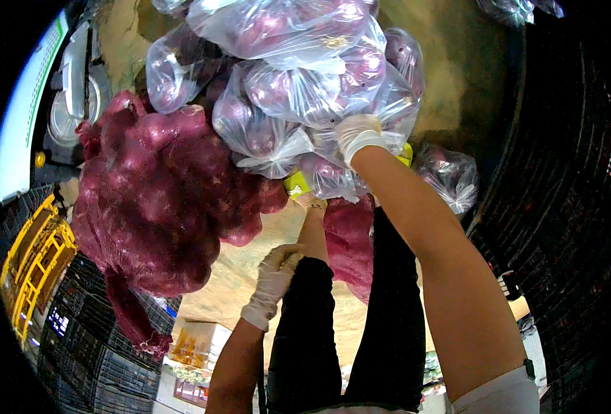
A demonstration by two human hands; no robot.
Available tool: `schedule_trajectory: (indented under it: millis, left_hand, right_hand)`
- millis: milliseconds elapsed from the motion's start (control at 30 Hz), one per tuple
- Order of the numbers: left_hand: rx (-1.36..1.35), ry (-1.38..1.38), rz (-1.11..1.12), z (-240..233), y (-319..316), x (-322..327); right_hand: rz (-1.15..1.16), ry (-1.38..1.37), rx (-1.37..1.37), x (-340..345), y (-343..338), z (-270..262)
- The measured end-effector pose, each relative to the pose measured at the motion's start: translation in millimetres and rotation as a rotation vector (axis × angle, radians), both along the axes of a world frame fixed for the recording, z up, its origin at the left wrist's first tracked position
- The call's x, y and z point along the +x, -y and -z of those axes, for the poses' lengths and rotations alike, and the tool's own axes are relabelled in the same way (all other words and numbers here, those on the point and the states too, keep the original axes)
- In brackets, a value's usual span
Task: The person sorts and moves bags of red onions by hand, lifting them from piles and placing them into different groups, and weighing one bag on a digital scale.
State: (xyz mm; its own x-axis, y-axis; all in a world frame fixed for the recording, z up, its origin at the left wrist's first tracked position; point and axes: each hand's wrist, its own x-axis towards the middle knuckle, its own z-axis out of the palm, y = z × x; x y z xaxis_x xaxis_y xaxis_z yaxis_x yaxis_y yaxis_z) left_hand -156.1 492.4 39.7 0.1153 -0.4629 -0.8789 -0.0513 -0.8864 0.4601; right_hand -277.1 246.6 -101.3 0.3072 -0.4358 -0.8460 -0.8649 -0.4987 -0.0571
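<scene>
My right hand, in a pale thin glove, presses against the near side of a heap of clear plastic bags filled with red onions. Its fingertips are hidden, so the grip cannot be made out. By my left knee hangs my left hand, also gloved, with its fingers curled and nothing visible in them. A bulging purple-red mesh sack of onions lies to the left of the heap. One knotted clear bag of onions rests at the heap's near edge.
Between my legs lies more purple-red mesh. A separate bagged lot of onions sits at right. Dark stacked crates line the right side. At left are a scale-like device with a round pan, a bright screen and yellow crates.
</scene>
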Motion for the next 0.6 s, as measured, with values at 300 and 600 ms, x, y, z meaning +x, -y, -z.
schedule_trajectory:
  millis: [300,600]
  left_hand:
    - [0.004,-0.003,-0.159,-3,-33,-5]
    - [-0.158,-0.142,-0.098,3,37,-77]
  right_hand:
    - [0.253,0.168,0.106,-80,2,-78]
    - [0.223,0.021,-0.11,-251,-50,-167]
